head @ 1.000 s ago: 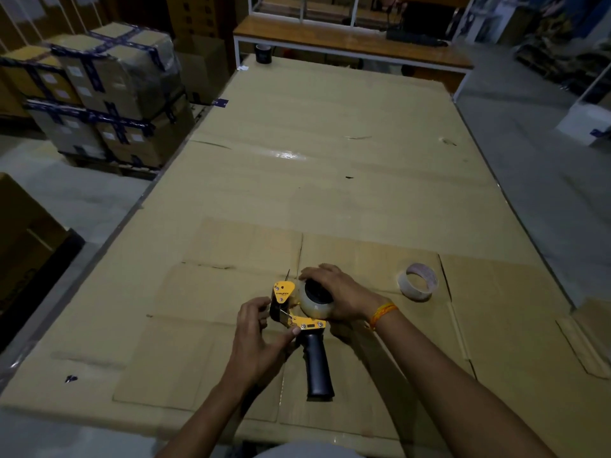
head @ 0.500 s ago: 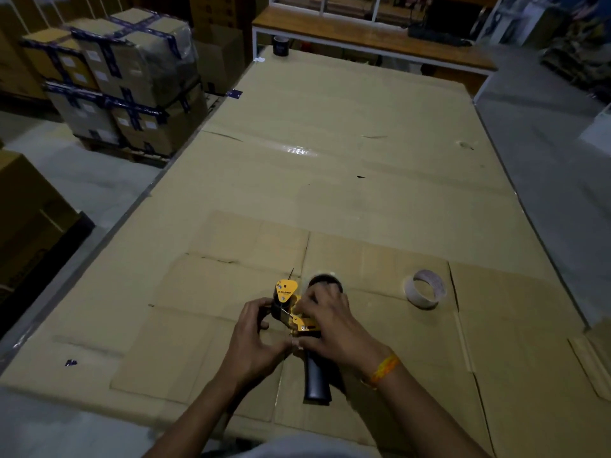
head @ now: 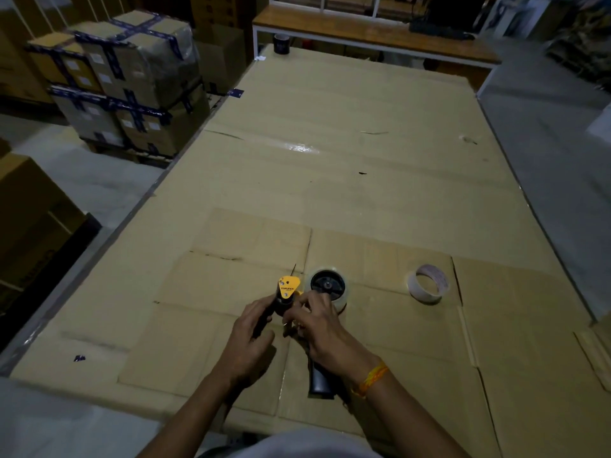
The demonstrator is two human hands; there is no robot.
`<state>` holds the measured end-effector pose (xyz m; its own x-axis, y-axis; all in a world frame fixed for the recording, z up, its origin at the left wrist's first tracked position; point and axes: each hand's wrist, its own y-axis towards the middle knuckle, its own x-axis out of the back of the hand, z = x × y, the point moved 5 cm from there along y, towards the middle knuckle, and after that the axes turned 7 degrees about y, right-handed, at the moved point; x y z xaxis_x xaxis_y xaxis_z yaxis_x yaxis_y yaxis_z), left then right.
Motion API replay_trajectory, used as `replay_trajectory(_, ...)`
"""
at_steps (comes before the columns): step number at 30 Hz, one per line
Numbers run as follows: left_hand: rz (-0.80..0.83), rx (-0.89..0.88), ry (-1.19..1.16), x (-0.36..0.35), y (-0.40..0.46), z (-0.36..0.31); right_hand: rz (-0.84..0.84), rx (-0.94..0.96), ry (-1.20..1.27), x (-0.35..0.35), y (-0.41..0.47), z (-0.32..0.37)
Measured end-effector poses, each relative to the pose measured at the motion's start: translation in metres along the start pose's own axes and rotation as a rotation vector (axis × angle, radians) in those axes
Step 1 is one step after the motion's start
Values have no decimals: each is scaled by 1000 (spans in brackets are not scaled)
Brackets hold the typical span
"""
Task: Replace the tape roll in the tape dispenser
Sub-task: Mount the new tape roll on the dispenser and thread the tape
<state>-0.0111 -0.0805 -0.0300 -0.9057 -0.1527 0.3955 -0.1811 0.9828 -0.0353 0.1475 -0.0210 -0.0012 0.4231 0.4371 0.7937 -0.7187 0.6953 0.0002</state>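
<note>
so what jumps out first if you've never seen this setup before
Both hands, left hand and right hand, meet on the yellow-and-black tape dispenser at the near middle of the cardboard-covered table, a clear tape roll seated on its hub. To the right lies a nearly spent tape roll, alone. Taped boxes are stacked on the floor at far left.

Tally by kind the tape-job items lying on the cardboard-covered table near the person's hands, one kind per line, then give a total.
Tape dispensers: 1, the dispenser, gripped by the left hand and the right hand
Clear tape rolls: 1, the roll on the dispenser hub
Nearly empty cores: 1, the core lying to the right
Total: 3
</note>
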Motion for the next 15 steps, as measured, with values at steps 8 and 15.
replay_trajectory(8,-352,-71,137,12,6,-22,-100,-36,81,11,-20,-7)
replay_trajectory(15,-200,-210,505,1,50,-46,-181,-297,44,7,-39,-14)
